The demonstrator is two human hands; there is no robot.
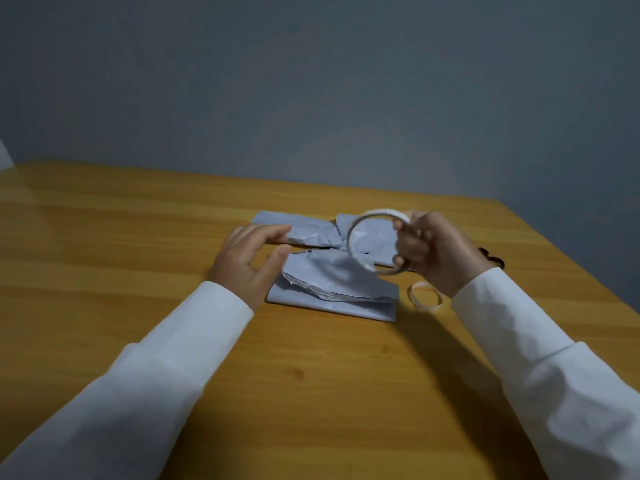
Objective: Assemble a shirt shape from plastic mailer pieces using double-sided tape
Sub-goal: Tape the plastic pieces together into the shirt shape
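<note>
Your right hand (437,252) held the roll of double-sided tape (375,241) up off the table (138,237), its fingers hooked through the ring and closed around the rim on the side nearest your palm. The far rim of the roll hung above the mailer pieces, just beyond your fingertips.

Your left hand (246,261) hovered low at the left edge of the pieces, fingers loosely spread and slightly curled, thumb apart from them, pinching nothing. Whether its fingertips touched the plastic I could not tell; they sat right at the edge of the upper piece (304,228).

As for progress, the shirt was partly laid out. The upper piece, with its twin (363,237) under the roll, lay spread like sleeves or a collar band just past your left fingertips. The body piece (339,296) lay folded nearer to you, between your two wrists, its top layer curling up with a ragged edge. A narrow gap showed between body and upper pieces, so that joint looked not yet bonded, though motion blur there made this uncertain.

A curl of peeled liner strip (425,297) lay on the table just under your right wrist, suggesting some tape had already gone on. Left to do, by my judgement: pull a fresh length, stick it along the seam, and press the pieces together.
</note>
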